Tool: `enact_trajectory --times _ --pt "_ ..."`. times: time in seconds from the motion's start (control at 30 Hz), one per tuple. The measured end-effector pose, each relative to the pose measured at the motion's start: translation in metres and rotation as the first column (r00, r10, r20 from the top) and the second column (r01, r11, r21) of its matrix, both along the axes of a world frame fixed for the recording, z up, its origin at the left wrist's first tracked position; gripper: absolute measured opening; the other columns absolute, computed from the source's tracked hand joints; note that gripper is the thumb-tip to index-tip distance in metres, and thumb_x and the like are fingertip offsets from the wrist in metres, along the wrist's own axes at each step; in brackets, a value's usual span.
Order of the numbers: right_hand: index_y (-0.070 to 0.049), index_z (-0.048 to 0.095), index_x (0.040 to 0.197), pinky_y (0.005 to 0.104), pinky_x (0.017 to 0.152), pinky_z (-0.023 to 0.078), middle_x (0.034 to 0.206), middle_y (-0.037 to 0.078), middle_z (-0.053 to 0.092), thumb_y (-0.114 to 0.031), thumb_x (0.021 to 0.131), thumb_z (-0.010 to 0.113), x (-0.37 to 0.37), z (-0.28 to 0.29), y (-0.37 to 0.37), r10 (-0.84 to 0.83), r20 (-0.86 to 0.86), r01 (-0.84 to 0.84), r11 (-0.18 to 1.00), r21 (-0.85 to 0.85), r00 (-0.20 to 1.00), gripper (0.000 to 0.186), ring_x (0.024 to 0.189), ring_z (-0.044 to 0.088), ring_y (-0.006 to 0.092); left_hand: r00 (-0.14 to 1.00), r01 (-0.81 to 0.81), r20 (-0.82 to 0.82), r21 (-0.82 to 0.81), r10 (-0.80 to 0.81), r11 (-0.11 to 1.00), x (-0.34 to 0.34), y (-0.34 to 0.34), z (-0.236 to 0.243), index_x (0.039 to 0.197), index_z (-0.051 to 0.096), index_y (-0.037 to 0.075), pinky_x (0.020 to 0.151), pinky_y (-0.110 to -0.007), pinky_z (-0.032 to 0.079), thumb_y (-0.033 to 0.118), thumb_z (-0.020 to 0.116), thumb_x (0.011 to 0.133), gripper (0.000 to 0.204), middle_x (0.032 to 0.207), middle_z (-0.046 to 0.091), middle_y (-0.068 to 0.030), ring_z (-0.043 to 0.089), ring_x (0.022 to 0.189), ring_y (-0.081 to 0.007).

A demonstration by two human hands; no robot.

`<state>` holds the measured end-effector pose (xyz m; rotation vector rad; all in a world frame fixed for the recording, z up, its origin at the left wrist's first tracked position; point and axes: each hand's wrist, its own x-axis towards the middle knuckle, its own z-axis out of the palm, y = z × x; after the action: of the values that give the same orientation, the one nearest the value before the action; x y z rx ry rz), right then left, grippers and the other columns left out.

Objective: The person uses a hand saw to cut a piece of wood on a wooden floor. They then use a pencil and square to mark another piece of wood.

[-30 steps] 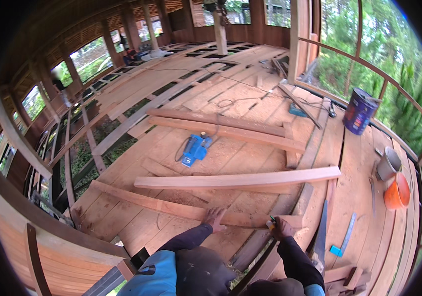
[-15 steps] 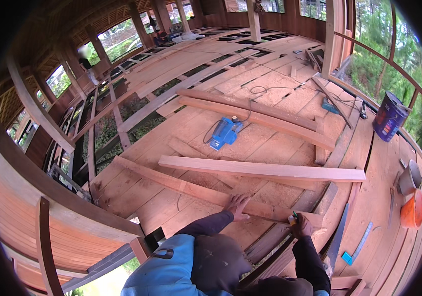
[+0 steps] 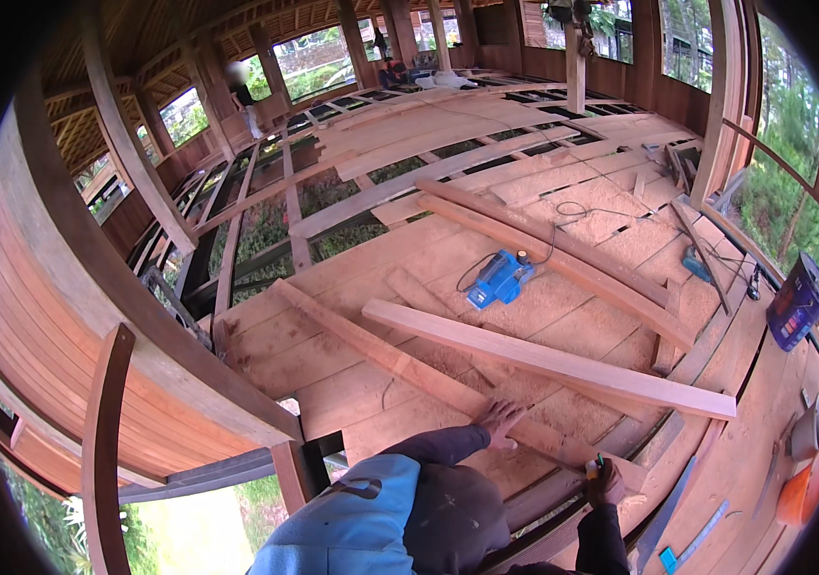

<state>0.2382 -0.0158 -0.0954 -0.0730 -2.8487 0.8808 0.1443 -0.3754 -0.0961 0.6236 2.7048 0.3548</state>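
My left hand (image 3: pixel 499 424) lies flat with its fingers spread on a long reddish wooden plank (image 3: pixel 385 355), which runs across the floor in front of me. At the near right end of that plank, my right hand (image 3: pixel 607 483) is closed round a small yellow and green thing (image 3: pixel 593 468), too small to name for certain. Just beyond, a paler squared beam (image 3: pixel 543 356) lies at a slant. A blue electric planer (image 3: pixel 502 280) rests on the boards past it, among wood shavings, with its cord trailing off.
Two long beams (image 3: pixel 563 259) lie behind the planer. To the right are a purple paint can (image 3: pixel 800 302), a grey bucket (image 3: pixel 812 427), an orange bucket (image 3: pixel 800 491) and a square with a turquoise handle (image 3: pixel 697 539). Open gaps between joists (image 3: pixel 294 206) lie far left; a person (image 3: pixel 245 101) stands beyond.
The view has swung left and up, so everything sits further right and lower. Both hands stay at the plank, the right still closed on the small thing.
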Motion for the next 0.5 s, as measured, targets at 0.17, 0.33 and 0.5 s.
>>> enact_trajectory --times 0.17,0.33,0.5 --pt "-0.010 0.067 0.117 0.0511 0.082 0.055 0.103 0.019 0.072 -0.027 0.093 0.072 0.000 0.003 0.002 0.015 -0.026 -0.015 1.000 -0.016 1.000 0.030 0.096 0.070 0.0409 1.000 0.013 0.006 0.005 -0.013 1.000 -0.002 0.003 0.002 0.167 0.016 0.010 0.128 -0.058 0.008 0.054 0.073 0.087 0.108 0.170 0.022 -0.0215 0.015 0.159 -0.0423" --pt "-0.011 0.068 0.117 0.0509 0.081 0.055 0.102 0.019 0.072 -0.027 0.093 0.072 0.001 0.006 -0.004 0.004 -0.021 -0.005 0.999 -0.033 1.000 0.030 0.096 0.070 0.0410 1.000 -0.002 -0.025 0.031 0.003 1.000 -0.002 -0.001 -0.004 0.167 0.018 0.013 0.128 -0.059 0.010 0.056 0.077 0.081 0.112 0.171 0.022 -0.0188 0.015 0.158 -0.0403" --pt "-0.011 0.064 0.111 0.0518 0.076 0.054 0.099 0.019 0.072 -0.029 0.093 0.073 0.002 0.006 -0.004 -0.011 -0.038 0.010 1.000 -0.024 0.999 0.026 0.092 0.069 0.0422 1.000 0.015 -0.023 0.018 -0.014 1.000 -0.003 0.001 -0.007 0.167 0.018 0.011 0.128 -0.058 0.009 0.054 0.075 0.085 0.109 0.170 0.023 -0.0204 0.015 0.158 -0.0416"
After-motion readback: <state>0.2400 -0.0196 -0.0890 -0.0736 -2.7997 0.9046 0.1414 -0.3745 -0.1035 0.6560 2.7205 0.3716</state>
